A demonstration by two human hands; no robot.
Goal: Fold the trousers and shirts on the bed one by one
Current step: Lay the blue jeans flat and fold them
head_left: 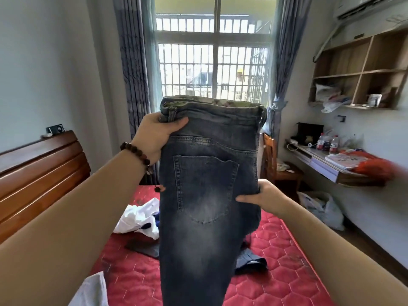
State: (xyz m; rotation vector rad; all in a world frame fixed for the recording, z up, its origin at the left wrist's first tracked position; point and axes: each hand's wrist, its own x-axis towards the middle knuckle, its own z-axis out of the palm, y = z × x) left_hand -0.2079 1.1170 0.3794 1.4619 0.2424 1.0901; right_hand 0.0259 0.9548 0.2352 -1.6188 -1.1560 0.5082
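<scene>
Faded dark-grey denim jeans [205,195], back pocket facing the camera, hang upright above the red hexagon-quilted mattress [284,250], left hand [157,134] clamped on the waistband corner, right hand [263,198] pinching the side seam lower down, a crumpled white shirt [139,219] lying behind.

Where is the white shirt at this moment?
The white shirt lies crumpled on the red mattress, left of the held jeans.
</scene>
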